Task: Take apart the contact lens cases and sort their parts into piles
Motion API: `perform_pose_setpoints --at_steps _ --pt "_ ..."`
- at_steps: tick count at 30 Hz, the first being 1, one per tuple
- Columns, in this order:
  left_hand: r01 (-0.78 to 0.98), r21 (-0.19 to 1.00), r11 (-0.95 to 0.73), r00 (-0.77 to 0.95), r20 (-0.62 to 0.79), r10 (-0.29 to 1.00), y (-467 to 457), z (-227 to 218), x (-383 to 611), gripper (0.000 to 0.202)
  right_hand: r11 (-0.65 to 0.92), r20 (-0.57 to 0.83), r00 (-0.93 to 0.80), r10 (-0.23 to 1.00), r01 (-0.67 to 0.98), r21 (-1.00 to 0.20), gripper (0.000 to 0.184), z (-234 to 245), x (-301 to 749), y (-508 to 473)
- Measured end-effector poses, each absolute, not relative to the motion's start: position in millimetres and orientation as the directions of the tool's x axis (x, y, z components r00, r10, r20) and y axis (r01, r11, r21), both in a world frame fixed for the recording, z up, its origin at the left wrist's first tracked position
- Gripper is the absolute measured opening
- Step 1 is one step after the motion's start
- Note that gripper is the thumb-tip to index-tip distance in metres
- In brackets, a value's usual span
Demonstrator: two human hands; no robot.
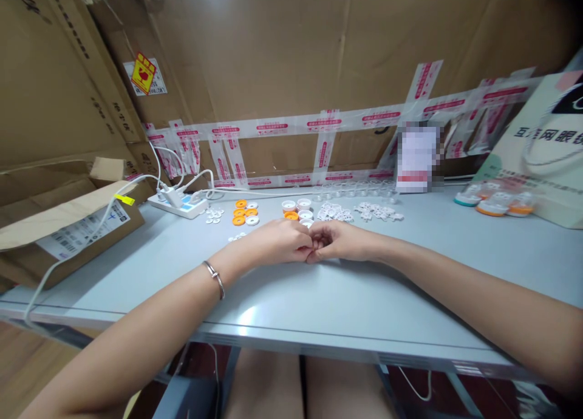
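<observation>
My left hand (277, 243) and my right hand (339, 241) meet at the middle of the light grey table (319, 309). Both have their fingers curled and pinched together, fingertips touching; what they hold is too small and hidden to name. A silver bracelet (215, 277) sits on my left wrist. Just behind the hands lie orange and white round caps (245, 213), more round caps (297, 207), and a scatter of small white flat pieces (359, 212).
A white power strip (178, 204) with plugs and cables lies at the back left. A cardboard box (64, 231) rests on the left edge. Taped cardboard walls (291, 73) enclose the back. Round assembled pieces (494, 203) and a paper bag (542, 146) stand at right.
</observation>
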State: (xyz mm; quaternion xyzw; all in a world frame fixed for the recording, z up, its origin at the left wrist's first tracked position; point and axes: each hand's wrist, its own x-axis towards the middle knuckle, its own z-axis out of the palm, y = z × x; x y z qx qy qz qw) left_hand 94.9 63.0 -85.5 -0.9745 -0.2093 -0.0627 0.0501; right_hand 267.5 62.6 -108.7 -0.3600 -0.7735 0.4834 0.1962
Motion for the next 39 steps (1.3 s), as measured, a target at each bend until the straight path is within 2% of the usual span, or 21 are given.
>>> perform_pose_setpoints --at_steps 3,6,10,13,23,26,30,33,36,39 --pt "0.438 -0.078 -0.896 0.891 0.169 0.421 62.2 -87.4 98.2 0.013 0.276 -0.040 -0.656 0.754 0.371 -0.887 0.018 -107.4 266.9 61.9" --pt "0.483 -0.021 -0.875 0.857 0.218 0.468 62.5 -86.6 98.6 0.010 0.281 -0.040 -0.661 0.750 0.373 -0.884 0.018 -106.9 266.9 62.0" --pt "0.498 0.061 -0.865 0.806 0.335 0.488 62.1 -71.3 83.1 0.008 0.299 -0.037 -0.652 0.757 0.396 -0.868 0.030 -106.8 267.6 61.6" --pt "0.563 0.018 -0.826 0.752 0.403 0.522 60.0 -59.0 54.6 0.011 0.287 -0.050 -0.621 0.782 0.431 -0.855 0.039 -106.0 267.8 59.8" --pt "0.667 -0.198 -0.718 0.743 0.244 0.623 66.7 -81.5 -23.6 0.019 0.356 -0.041 -0.621 0.783 0.500 -0.790 0.043 -101.9 264.6 55.9" --pt "0.662 -0.181 -0.727 0.748 0.211 0.629 67.0 -81.8 -23.7 0.020 0.354 -0.044 -0.621 0.783 0.503 -0.788 0.043 -101.6 264.8 55.9" --pt "0.660 -0.102 -0.745 0.747 0.195 0.635 63.5 -73.7 -13.9 0.022 0.352 -0.046 -0.619 0.784 0.506 -0.787 0.041 -101.4 265.2 55.5" --pt "0.646 -0.069 -0.760 0.748 0.260 0.611 57.5 -66.2 7.0 0.021 0.359 -0.033 -0.619 0.785 0.496 -0.790 0.040 -101.6 265.4 55.3" --pt "0.564 -0.074 -0.823 0.808 0.258 0.530 52.1 -64.0 37.5 0.018 0.363 -0.013 -0.617 0.787 0.481 -0.798 0.039 -103.3 265.9 56.2" --pt "0.469 -0.168 -0.867 0.873 0.235 0.426 53.3 -69.8 64.7 0.016 0.369 0.008 -0.628 0.778 0.446 -0.815 0.038 -106.5 266.4 58.9"
